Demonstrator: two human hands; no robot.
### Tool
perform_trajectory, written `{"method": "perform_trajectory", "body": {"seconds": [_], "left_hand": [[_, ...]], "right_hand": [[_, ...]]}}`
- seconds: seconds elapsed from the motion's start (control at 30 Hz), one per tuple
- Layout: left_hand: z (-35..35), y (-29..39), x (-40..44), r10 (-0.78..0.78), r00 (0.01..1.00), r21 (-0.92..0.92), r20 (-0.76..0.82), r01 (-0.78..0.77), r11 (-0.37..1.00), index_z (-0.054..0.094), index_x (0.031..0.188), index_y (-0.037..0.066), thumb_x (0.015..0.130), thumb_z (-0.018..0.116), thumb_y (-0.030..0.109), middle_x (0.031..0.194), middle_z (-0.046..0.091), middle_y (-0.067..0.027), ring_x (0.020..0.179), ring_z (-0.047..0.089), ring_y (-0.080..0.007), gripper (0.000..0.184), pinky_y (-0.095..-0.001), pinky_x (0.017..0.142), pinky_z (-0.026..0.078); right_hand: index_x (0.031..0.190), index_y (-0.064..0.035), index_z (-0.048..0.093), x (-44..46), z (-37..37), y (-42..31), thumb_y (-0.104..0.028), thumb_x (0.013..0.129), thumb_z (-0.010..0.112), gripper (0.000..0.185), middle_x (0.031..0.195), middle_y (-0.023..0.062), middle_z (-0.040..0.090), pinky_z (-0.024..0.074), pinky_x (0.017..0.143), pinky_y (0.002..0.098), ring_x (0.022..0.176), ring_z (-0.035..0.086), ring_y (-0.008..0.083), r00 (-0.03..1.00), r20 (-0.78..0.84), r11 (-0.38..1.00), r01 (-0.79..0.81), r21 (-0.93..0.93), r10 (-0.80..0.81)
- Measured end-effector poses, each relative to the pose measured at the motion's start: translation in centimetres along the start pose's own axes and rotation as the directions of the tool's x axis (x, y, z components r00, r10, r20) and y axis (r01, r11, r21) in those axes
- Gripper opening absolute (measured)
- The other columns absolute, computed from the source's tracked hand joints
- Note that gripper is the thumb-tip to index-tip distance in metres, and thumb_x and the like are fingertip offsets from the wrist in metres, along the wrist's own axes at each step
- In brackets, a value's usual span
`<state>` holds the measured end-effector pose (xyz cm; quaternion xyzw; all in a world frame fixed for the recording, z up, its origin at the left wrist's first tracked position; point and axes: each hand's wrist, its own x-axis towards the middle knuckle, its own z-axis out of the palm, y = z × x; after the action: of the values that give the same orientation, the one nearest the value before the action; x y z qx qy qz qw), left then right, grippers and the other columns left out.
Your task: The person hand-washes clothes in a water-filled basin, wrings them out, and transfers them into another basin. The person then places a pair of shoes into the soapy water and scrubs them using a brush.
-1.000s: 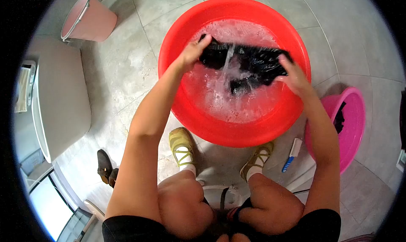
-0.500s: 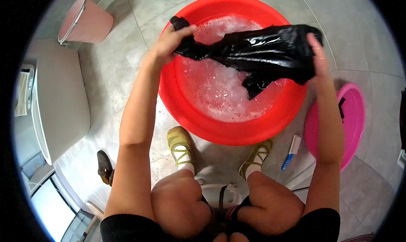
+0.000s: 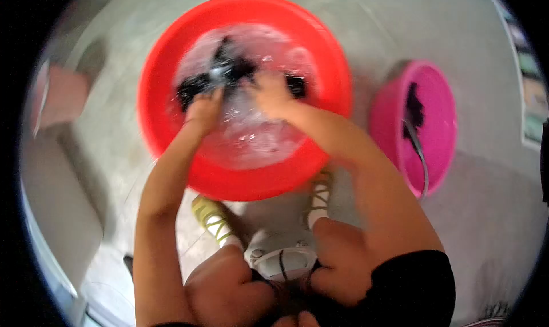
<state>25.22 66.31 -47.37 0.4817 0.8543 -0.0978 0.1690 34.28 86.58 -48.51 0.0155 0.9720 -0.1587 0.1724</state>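
Observation:
A wet black garment (image 3: 234, 70) lies bunched in soapy water inside a large red basin (image 3: 243, 184). My left hand (image 3: 205, 110) reaches down to the near left part of the cloth, its fingertips touching it. Beside the cloth's right part is my right hand (image 3: 269, 95), low over the suds. Motion smears the fingers of both hands, so their grip is unclear. A separate-looking dark patch of cloth (image 3: 295, 86) shows to the right of my right hand; whether it joins the rest under the water is hidden.
A pink basin (image 3: 443, 104) on the right holds a piece of black cloth (image 3: 414, 107) and a grey hose (image 3: 419, 150). A pale pink bucket (image 3: 66, 95) stands at left, near a white cabinet-like fixture (image 3: 57, 201). My feet are close to the red basin's near edge.
The black garment, earlier stretched between both hands above the basin, is now down in the water. My hands have come closer together, and the view has shifted to the right.

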Motion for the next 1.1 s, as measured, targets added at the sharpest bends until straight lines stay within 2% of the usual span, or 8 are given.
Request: {"method": "perform_trajectory", "body": {"seconds": [0.1,0.17,0.27,0.37,0.5,0.63,0.9,1.1], "left_hand": [[0.4,-2.5,0.6,-0.012,0.999,-0.007,0.035,0.012,1.0,0.048,0.117,0.012,0.078,0.055,0.009,0.099,0.063,-0.0159,0.093,0.063,-0.0291,0.04,-0.0407,0.073,0.053],[-0.3,-3.5,0.5,-0.12,0.991,-0.175,-0.056,0.109,0.979,0.054,0.104,0.007,0.072,0.055,0.004,0.093,0.063,-0.0181,0.088,0.063,-0.0352,0.032,-0.0444,0.073,0.052],[-1.7,-3.6,-0.7,-0.144,0.958,-0.334,-0.248,0.055,0.941,0.058,0.101,0.003,0.069,0.055,0.005,0.096,0.063,-0.0203,0.088,0.062,-0.0365,0.031,-0.0431,0.076,0.051],[-2.1,-4.7,-1.2,-0.064,0.949,-0.527,-0.309,-0.115,0.842,0.06,0.108,0.006,0.069,0.054,0.006,0.099,0.062,-0.0213,0.089,0.062,-0.0362,0.039,-0.0418,0.081,0.049],[-8.3,-2.0,-3.2,0.152,0.985,-0.718,0.085,-0.045,0.694,0.055,0.124,0.016,0.071,0.06,0.013,0.103,0.061,-0.0211,0.096,0.06,-0.0349,0.054,-0.0413,0.087,0.046],[-3.8,0.6,-3.3,0.395,0.888,-0.549,0.236,-0.214,0.808,0.034,0.138,0.019,0.073,0.064,0.02,0.112,0.056,-0.0251,0.104,0.055,-0.0388,0.072,-0.0435,0.089,0.044],[-1.3,-1.6,-1.8,0.148,0.96,-0.533,0.24,0.003,0.846,0.048,0.119,0.005,0.07,0.068,0.023,0.103,0.062,-0.0221,0.101,0.058,-0.037,0.056,-0.0432,0.084,0.047],[0.5,-3.0,-1.3,-0.025,0.985,-0.563,0.17,0.118,0.818,0.069,0.096,0.009,0.067,0.072,0.028,0.093,0.066,-0.0179,0.094,0.062,-0.0337,0.035,-0.0404,0.083,0.049]], "right_hand": [[0.129,-0.0111,0.05,-1.6,-0.9,1.1,-0.028,0.088,0.044,0.044,0.144,0.0163,0.032,0.0166,0.106,0.0572,0.132,0.03,0.0347,0.897,-0.09,0.871,0.391,-0.296,-0.433],[0.133,-0.0137,0.046,-0.1,-2.8,1.5,-0.026,0.086,0.047,0.048,0.146,0.013,0.029,0.0143,0.107,0.0579,0.135,0.026,0.0329,0.961,0.268,0.949,0.028,-0.314,0.06],[0.122,-0.0162,0.058,-0.7,0.4,-0.2,-0.025,0.086,0.049,0.038,0.145,0.0117,0.034,0.0121,0.108,0.0587,0.137,0.023,0.0312,0.931,-0.303,0.922,-0.287,-0.261,0.204],[0.124,-0.0195,0.057,-3.3,-0.9,-0.3,-0.025,0.084,0.051,0.04,0.145,0.0138,0.033,0.0127,0.11,0.0559,0.139,0.018,0.0325,0.968,0.123,0.854,0.251,-0.455,-0.22],[0.108,-0.02,0.066,-0.3,-4.4,-2.2,-0.017,0.075,0.055,0.034,0.115,0.0124,0.058,0.04,0.094,0.0483,0.106,0.055,0.0328,0.982,0.057,0.983,-0.183,0.002,0.182],[0.109,-0.0125,0.061,1.0,-3.2,-5.0,-0.027,0.08,0.057,0.033,0.109,0.015,0.06,0.0453,0.088,0.0451,0.101,0.057,0.0337,0.943,-0.33,0.931,0.088,0.354,0.036],[0.117,-0.0095,0.054,2.6,-0.2,-2.4,-0.025,0.076,0.065,0.046,0.1,0.0238,0.063,0.0503,0.08,0.0443,0.083,0.065,0.0352,0.986,-0.003,0.952,-0.161,0.261,0.168],[0.089,-0.0012,0.053,-0.2,-10.8,0.9,-0.004,0.084,0.057,0.007,0.081,0.0104,0.059,0.0571,0.069,0.0411,0.076,0.065,0.0256,0.962,0.042,-0.179,0.008,0.984,0.271]]}}
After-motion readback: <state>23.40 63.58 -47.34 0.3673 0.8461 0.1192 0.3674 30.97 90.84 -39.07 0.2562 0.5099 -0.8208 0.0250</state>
